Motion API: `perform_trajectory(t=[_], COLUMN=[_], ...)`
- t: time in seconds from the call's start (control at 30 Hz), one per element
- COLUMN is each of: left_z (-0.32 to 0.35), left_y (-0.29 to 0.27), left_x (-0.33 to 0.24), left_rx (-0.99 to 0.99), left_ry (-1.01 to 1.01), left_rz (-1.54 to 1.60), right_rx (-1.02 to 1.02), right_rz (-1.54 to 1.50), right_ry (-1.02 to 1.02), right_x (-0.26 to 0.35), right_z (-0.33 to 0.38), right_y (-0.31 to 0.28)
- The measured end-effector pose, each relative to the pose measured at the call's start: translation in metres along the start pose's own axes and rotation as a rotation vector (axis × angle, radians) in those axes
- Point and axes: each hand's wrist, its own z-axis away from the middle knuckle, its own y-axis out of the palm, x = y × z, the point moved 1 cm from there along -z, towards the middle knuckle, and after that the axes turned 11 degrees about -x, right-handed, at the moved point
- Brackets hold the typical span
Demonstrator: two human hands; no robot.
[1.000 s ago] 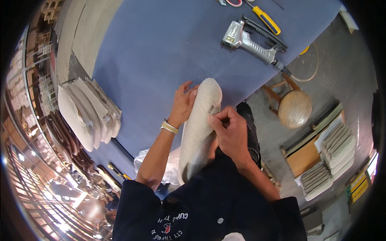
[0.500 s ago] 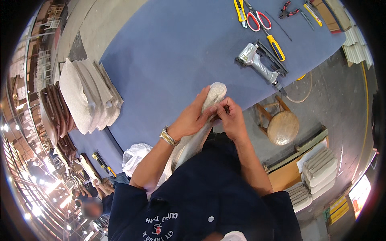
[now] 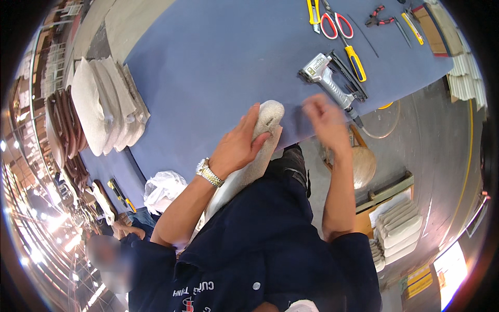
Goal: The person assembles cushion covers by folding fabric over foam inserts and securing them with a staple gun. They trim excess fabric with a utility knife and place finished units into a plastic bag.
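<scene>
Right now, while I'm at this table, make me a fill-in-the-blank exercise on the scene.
1. The right hand is apart from the pale padded piece; the ____ hand touches it.
2. The pliers have red and ____ handles.
3. The silver air gun lies on the table, whose top is coloured ____.
Missing words: left; black; blue.

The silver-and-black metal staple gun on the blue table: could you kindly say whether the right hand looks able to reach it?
Probably yes: the right hand, though blurred, seems empty and near the staple gun, with nothing visible between them.
</scene>
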Motion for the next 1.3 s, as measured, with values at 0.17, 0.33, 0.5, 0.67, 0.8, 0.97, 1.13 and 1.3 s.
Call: perform_trajectory(t=[0.17,0.33,0.5,0.67,0.8,0.97,1.13,1.3], left_z=[0.001,0.003,0.013,0.018,0.015,0.012,0.014,0.013], left_y=[0.007,0.015,0.03,0.039,0.034,0.025,0.024,0.025], left_x=[-0.01,-0.013,-0.013,-0.016,-0.019,-0.021,-0.019,-0.024], left_rx=[-0.056,-0.059,-0.159,-0.186,-0.161,-0.124,-0.128,-0.112], left_ry=[0.022,-0.041,-0.003,0.037,0.032,0.03,0.034,0.031], left_rz=[-0.115,-0.107,-0.097,-0.17,-0.206,-0.208,-0.175,-0.178], right_rx=[-0.386,-0.303,-0.055,0.014,0.056,0.033,0.091,0.133], right_rz=[0.557,0.321,-0.361,-0.218,-0.26,-0.192,-0.136,-0.09], right_ry=[-0.346,-0.229,0.035,-0.478,-0.375,-0.362,-0.29,-0.251], right_x=[-0.064,-0.038,-0.002,0.016,0.017,0.029,0.035,0.051], right_z=[-0.071,-0.077,0.046,0.097,0.1,0.099,0.094,0.089], right_y=[0.002,-0.018,-0.041,-0.022,-0.011,-0.004,-0.004,-0.01])
